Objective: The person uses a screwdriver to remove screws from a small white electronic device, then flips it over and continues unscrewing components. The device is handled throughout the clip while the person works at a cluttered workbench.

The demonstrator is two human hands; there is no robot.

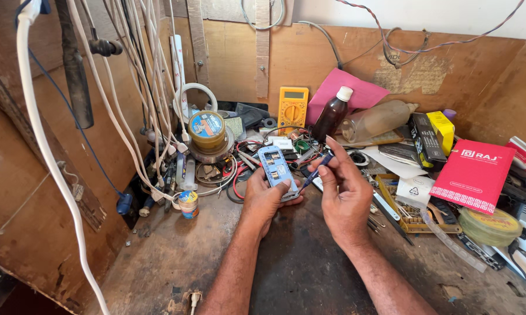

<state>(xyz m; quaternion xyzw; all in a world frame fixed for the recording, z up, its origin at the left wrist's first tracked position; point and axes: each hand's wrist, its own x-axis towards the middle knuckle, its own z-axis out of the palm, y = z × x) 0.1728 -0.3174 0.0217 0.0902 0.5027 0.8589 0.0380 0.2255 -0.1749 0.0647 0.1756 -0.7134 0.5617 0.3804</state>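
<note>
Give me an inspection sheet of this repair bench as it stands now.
Surface: worn, stained wooden bench top, bare only in front of the hands.
Job's things: opened small phone with its insides showing, tilted up in the left hand; thin blue-handled tool in the right hand, tip near the phone's lower edge.
Clutter: yellow multimeter, brown bottle with white cap, clear plastic bottle lying down, red box, round tin, tape roll, pink sheet.
Grips: left hand's grip closed around the phone; right hand's grip pinched on the tool.
Cables: white cables hang at left; twisted wire along the back wall.
Surroundings: brown board walls.
</note>
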